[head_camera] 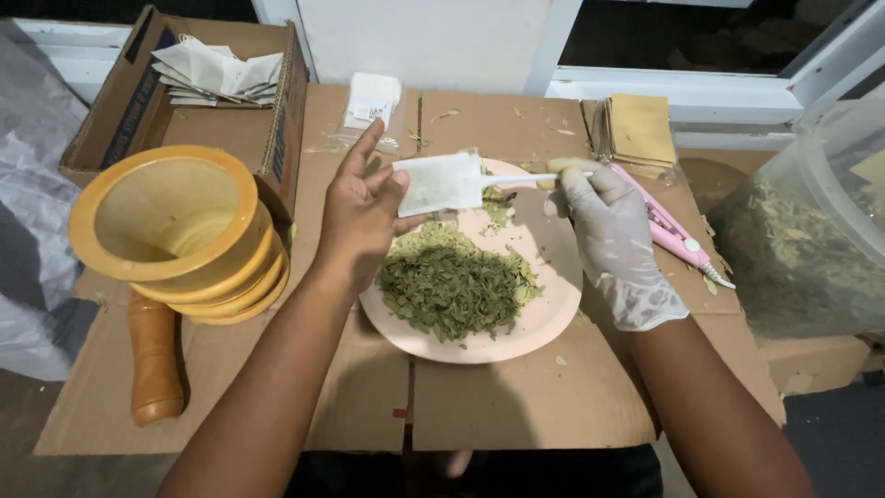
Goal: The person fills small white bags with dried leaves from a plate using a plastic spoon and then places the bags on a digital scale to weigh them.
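Observation:
My bare left hand (361, 214) pinches a small white paper sachet (439, 183) and holds it above a pink plate (553, 314). A heap of crushed green dried leaves (454, 288) lies on that plate. My right hand (612, 242), in a white glove, grips a white spoon (527, 180) whose tip points into the sachet's mouth. Both hands hover over the plate's far half.
A yellow mortar (175, 226) with a wooden pestle (155, 364) stands at the left on flattened cardboard. Behind it a cardboard box (129, 111) holds empty sachets. A pink hand-held sealer (673, 231), tan sachets (641, 129) and a plastic tub of leaves (811, 231) sit at the right.

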